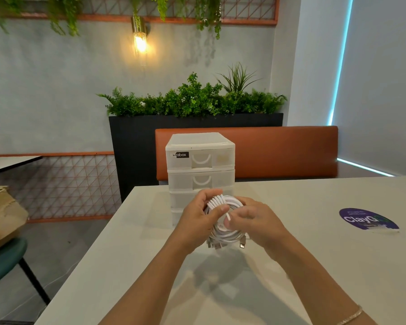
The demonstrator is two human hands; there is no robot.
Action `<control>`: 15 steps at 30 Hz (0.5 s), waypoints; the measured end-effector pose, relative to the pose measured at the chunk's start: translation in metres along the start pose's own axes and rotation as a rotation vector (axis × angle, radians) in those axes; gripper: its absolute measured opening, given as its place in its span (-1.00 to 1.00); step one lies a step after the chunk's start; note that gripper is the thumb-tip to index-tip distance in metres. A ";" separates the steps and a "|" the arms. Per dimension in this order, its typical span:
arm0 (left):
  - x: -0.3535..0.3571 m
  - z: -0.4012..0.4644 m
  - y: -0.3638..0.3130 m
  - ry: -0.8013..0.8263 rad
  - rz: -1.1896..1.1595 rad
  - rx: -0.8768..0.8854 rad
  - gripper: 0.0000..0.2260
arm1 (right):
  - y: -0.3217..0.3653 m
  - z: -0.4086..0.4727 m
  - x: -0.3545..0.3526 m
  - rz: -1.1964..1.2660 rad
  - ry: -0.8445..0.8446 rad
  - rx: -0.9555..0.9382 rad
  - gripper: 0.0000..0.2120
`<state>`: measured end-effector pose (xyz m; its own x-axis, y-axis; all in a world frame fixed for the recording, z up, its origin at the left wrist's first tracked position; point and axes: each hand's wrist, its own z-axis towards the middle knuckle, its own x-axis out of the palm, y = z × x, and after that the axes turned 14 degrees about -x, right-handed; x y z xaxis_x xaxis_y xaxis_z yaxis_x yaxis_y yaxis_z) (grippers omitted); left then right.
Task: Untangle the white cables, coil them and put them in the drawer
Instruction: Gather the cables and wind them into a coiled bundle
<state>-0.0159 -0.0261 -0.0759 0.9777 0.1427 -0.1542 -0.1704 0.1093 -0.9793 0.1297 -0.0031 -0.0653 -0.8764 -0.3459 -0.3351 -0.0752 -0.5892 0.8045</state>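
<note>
While gripped by both hands, coiled white cables (223, 221) above table (314, 254).

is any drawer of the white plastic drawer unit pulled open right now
No, the visible drawer fronts of the white plastic drawer unit sit flush, while both hands hold the coiled white cables in front of it.

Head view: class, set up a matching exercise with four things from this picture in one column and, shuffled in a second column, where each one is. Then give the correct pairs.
Things
1. coiled white cables
2. white plastic drawer unit
3. round purple sticker
4. lit wall lamp

Places
A. flat on the pale table, right side
B. on the grey wall, above the plants
C. held between the left hand and right hand
D. standing at the table's far edge, drawers closed

Pairs: 1-C, 2-D, 3-A, 4-B
</note>
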 end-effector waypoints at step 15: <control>-0.001 0.011 0.020 -0.382 0.830 0.804 -0.64 | 0.011 -0.002 -0.028 0.003 -0.146 0.330 -0.77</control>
<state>-0.0221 -0.0131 -0.0937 0.4590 0.7247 -0.5139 -0.8870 0.4060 -0.2198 0.1548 -0.0012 -0.0483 -0.9338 -0.2254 -0.2779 -0.2008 -0.3125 0.9285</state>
